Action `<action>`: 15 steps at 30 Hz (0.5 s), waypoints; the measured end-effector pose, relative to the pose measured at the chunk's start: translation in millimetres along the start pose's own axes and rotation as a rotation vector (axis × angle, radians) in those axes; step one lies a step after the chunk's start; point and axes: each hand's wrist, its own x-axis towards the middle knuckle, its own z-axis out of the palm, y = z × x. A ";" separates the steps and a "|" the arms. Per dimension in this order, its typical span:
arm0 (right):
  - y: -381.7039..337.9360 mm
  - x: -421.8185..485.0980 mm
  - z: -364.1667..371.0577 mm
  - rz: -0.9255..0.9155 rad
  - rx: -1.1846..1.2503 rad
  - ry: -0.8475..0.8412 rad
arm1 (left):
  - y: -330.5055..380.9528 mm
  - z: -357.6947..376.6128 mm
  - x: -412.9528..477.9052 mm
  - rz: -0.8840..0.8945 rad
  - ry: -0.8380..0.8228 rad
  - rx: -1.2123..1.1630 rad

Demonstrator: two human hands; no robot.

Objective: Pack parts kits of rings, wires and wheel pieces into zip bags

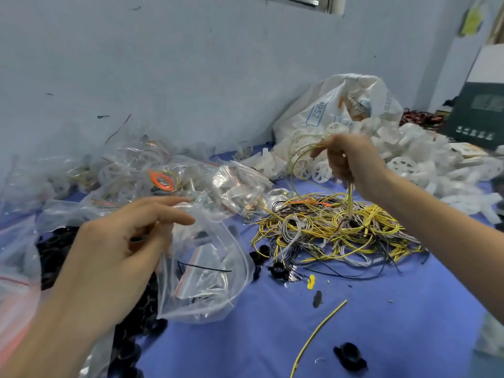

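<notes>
My left hand [120,249] holds a clear zip bag [207,274] by its mouth above the blue table, thumb and fingers pinching the plastic. My right hand [351,159] is raised above a tangled pile of yellow, white and black wires [335,227] and grips a looped yellow wire [300,159] pulled up from it. White wheel pieces [403,165] are heaped behind my right hand. Black rings [278,268] lie loose beside the wire pile, and more black rings [54,252] sit under my left forearm.
Filled zip bags [163,181] pile along the wall at the left. A large white sack [335,105] spills wheels at the back right, beside a dark box [477,113]. A loose yellow wire [319,331] and one black ring [349,356] lie on the blue cloth [381,309].
</notes>
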 end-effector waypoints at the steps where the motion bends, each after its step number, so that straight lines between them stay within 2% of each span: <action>1: -13.9 0.1 5.2 -0.019 0.025 -0.003 | 4.5 1.0 0.0 -0.009 -0.002 -0.003; 4: -54.1 -0.4 22.0 -0.164 0.073 0.015 | 15.3 5.9 0.2 -0.069 -0.029 -0.015; 7: -79.1 -3.7 43.9 -0.186 0.424 -0.139 | 18.2 11.1 -0.8 -0.128 -0.059 -0.072; 12: -96.2 -32.8 83.6 0.165 1.027 -0.307 | 25.0 13.4 -1.4 -0.134 -0.069 -0.118; 13: -99.0 -41.6 90.3 0.249 1.117 -0.399 | 24.6 13.1 -1.0 -0.133 -0.075 -0.127; 15: -99.8 -60.5 103.8 0.331 1.150 -0.620 | 23.1 13.7 -0.4 -0.127 -0.082 -0.132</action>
